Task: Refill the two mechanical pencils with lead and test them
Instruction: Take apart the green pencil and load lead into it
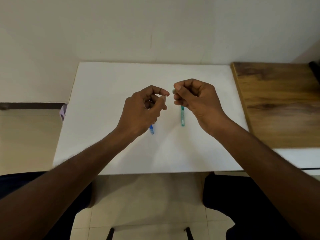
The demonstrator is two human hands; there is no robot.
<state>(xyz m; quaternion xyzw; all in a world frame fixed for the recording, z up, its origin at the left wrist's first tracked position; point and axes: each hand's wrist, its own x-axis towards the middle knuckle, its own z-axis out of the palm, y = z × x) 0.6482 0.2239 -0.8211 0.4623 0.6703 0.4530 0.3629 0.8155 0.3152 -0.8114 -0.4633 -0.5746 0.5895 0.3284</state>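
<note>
Curled round a teal mechanical pencil [182, 116], the right hand [195, 99] holds it near upright above the middle of the white tabletop [107, 80], barrel hanging below the fist and a pale tip showing by the thumb; the left hand [143, 108], fingers bent, pinches something small and pale between thumb and forefinger, what it is too small to tell, while a blue mechanical pencil [151, 130] pokes out beneath its palm, held or lying on the board I cannot tell; two pencils counted, no lead case visible; both pencils look light, stiff and slick plastic, best gripped mid-barrel, and any lead will likely be brittle, wanting a gentle pinch; a wooden surface [277, 101] adjoins the right edge
</note>
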